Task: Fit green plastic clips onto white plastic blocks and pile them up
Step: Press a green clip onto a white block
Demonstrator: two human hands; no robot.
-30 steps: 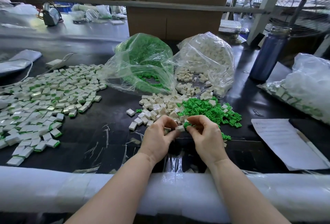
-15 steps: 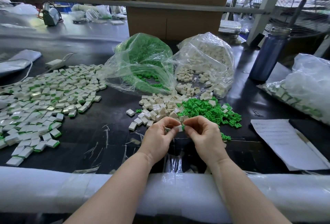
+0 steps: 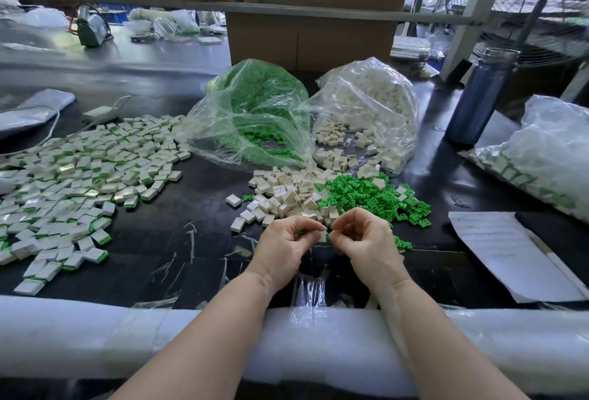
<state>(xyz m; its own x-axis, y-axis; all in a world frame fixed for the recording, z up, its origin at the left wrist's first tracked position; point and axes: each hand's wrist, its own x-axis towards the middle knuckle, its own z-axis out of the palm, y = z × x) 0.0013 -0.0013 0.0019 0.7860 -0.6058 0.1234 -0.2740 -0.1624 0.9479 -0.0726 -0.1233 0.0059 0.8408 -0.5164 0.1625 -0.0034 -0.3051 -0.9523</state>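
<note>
left hand (image 3: 283, 245): white block (image 3: 322, 236) pinched | right hand (image 3: 363, 240): green clip (image 3: 329, 229) pinched at block's 3 o'clock end | finished pile (image 3: 79, 182) judged at 9 o'clock, left hand nearer

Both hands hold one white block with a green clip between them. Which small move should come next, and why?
Probably push the green clip fully into the white block. The left hand pinches the block, the right hand pinches the clip, and green shows at the block's edge, so it looks not seated. After that it can join the finished pile on the left.
</note>
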